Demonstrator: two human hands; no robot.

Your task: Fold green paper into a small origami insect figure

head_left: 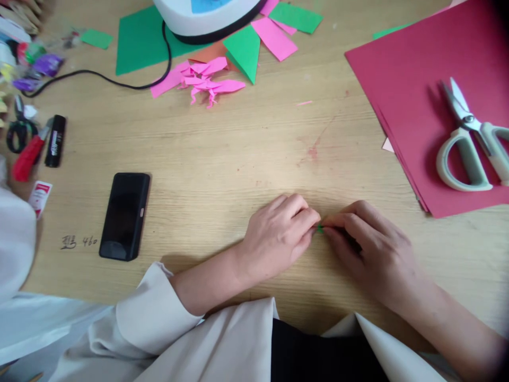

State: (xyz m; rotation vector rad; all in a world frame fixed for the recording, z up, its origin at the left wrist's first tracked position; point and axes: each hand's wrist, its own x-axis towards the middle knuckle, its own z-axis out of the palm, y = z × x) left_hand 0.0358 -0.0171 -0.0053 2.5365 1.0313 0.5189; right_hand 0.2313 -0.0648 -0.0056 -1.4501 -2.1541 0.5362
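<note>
Close to the table's front edge, my left hand [280, 233] and my right hand [369, 246] meet fingertip to fingertip. Between them shows a tiny bit of green paper [319, 228], pinched from both sides. Most of it is covered by my fingers, so its shape cannot be made out. Both hands are closed, thumbs pressed against the forefingers. Farther back lie several folded pink paper pieces [209, 82] with curled ends, beside a folded green paper triangle [246, 50].
Scissors [469, 127] rest on a stack of red paper [405, 95] at the right. A black phone [125, 215] lies at the left. Behind it are a glue stick [55, 140], a red-handled cutter [29, 156] and a black cable [103, 77] running to a white device [210, 18].
</note>
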